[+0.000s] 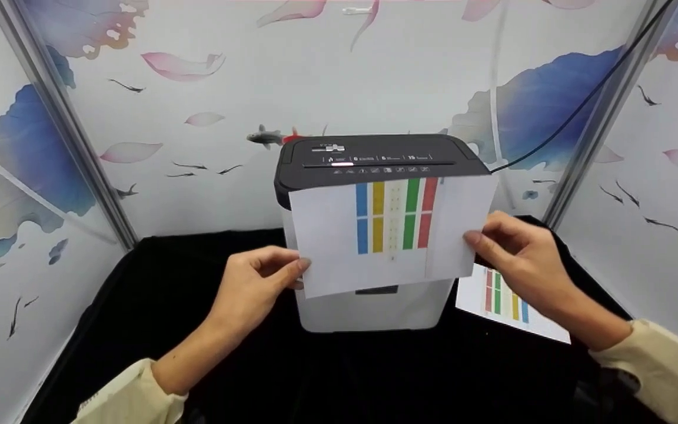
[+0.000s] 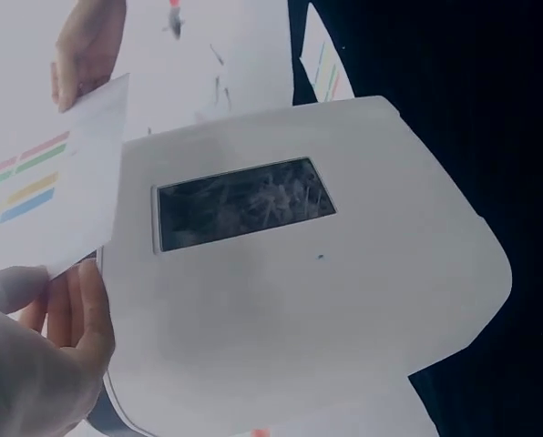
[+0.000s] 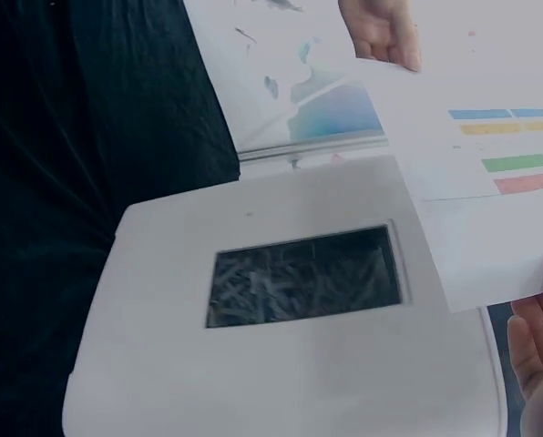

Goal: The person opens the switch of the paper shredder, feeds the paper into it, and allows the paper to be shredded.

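Note:
A white sheet of paper [image 1: 333, 235] printed with blue, yellow, green and red bars is held up in front of a paper shredder [image 1: 368, 312]. My left hand [image 1: 262, 282] pinches its lower left corner between thumb and fingers. At the right edge, my right hand [image 1: 521, 253] pinches the sheet the same way. The sheet's upper edge lies close to the shredder's dark top [image 1: 292, 171], below the feed slot [image 1: 433, 163]; whether they touch I cannot tell. In the left wrist view, paper shreds show behind the shredder's window [image 2: 244, 205].
A second printed sheet [image 1: 542, 330] lies on the black cloth [image 1: 227, 377], right of the shredder. A black cable [image 1: 568, 115] runs from behind the shredder to the upper right. Patterned panels [image 1: 362, 76] with metal posts [image 1: 74, 135] enclose the back and sides.

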A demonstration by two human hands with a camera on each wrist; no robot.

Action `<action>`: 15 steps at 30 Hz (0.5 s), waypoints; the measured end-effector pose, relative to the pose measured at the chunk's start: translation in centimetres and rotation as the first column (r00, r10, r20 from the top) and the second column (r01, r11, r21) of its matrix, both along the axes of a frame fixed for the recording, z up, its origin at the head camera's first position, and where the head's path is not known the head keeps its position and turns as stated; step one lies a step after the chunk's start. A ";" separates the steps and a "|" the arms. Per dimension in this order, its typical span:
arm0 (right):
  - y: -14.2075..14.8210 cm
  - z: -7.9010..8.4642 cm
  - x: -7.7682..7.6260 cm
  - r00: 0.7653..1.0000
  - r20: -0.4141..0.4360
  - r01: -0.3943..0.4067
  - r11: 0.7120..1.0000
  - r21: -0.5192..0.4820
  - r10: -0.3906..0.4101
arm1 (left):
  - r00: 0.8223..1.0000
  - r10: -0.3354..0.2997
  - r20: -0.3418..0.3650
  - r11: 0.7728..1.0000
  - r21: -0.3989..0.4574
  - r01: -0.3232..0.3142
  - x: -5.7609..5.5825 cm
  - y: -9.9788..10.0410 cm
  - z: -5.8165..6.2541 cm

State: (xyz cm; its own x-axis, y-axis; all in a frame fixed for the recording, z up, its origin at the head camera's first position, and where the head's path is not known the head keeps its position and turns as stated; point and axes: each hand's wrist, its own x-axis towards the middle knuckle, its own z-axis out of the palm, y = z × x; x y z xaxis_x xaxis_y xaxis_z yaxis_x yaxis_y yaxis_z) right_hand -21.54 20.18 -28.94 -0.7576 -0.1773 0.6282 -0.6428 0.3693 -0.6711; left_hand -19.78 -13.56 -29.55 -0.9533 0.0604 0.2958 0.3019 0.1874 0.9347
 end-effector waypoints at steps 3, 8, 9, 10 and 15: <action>0.3 0.9 -0.4 1.000 0.019 0.001 1.000 -0.009 -0.001 | 0.999 0.002 -0.038 1.000 -0.009 -0.002 -0.6 0.3 0.7; 0.2 2.5 -1.2 0.998 0.030 0.049 0.997 -0.060 -0.047 | 0.994 0.019 -0.109 1.000 -0.019 -0.021 -1.8 0.7 1.9; 0.1 2.8 -1.4 0.998 0.035 0.062 0.995 -0.074 -0.060 | 0.993 0.023 -0.118 1.000 -0.015 -0.025 -2.0 0.8 2.1; -0.1 3.1 -1.6 0.997 0.043 0.070 0.993 -0.095 -0.066 | 0.992 0.025 -0.127 1.000 -0.011 -0.027 -2.3 0.8 2.3; -0.4 4.6 -2.7 0.996 0.067 0.065 0.987 -0.149 -0.056 | 0.987 0.033 -0.154 0.999 0.008 -0.032 -3.6 1.0 3.0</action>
State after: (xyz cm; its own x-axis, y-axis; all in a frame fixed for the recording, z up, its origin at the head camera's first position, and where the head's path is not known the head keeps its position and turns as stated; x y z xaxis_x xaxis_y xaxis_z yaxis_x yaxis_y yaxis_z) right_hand -24.27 19.81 -24.33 -0.8025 -0.0367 0.5956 -0.5777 0.2974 -0.7601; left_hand -23.33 -12.53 -26.50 -0.8976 0.0282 0.4399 0.4366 0.1946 0.8784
